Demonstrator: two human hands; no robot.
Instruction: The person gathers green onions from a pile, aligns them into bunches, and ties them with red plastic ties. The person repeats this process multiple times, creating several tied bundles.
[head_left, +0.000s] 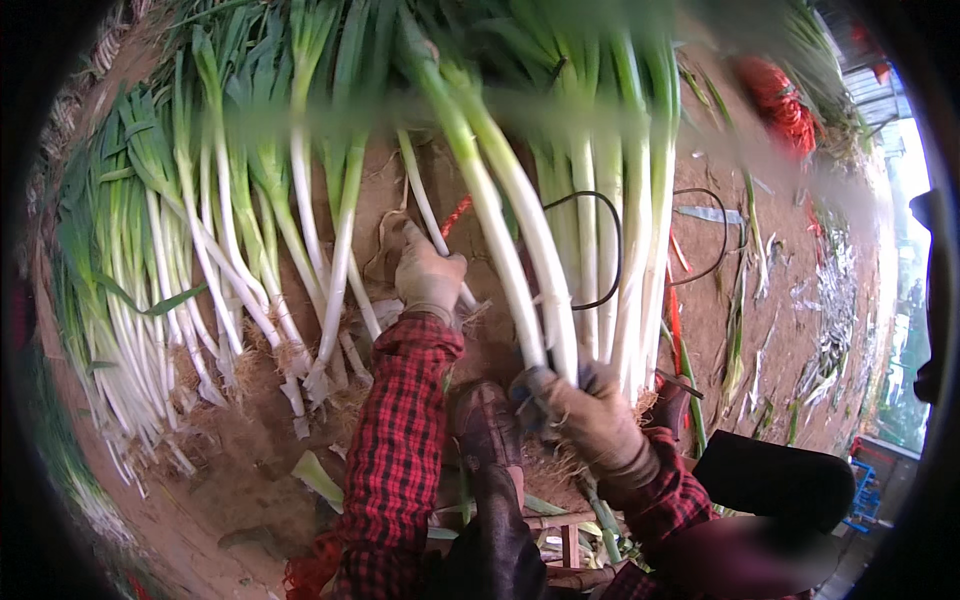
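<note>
My left hand (431, 274), in a light work glove, grips a thin green onion stalk (421, 187) low down, near its roots. Two thick white-stemmed green onions (517, 240) are held by their root ends in my gloved right hand (592, 420). Their green tops reach away from me and blur at the top. Just right of them, a bundle of similar green onions (637, 285) lies beside a dark curved wire loop (616, 247). To the left of my left hand, many loose green onions (225, 285) are spread in a row with their roots towards me.
Beneath me are my shoe (487, 424) and a wooden stool frame (571, 544). A second wire loop (724, 232) and a red plastic strip (675, 322) lie right of the bundle. Farther off are a red twine roll (780, 105) and leaf scraps (832, 322) on the dirt floor (712, 165).
</note>
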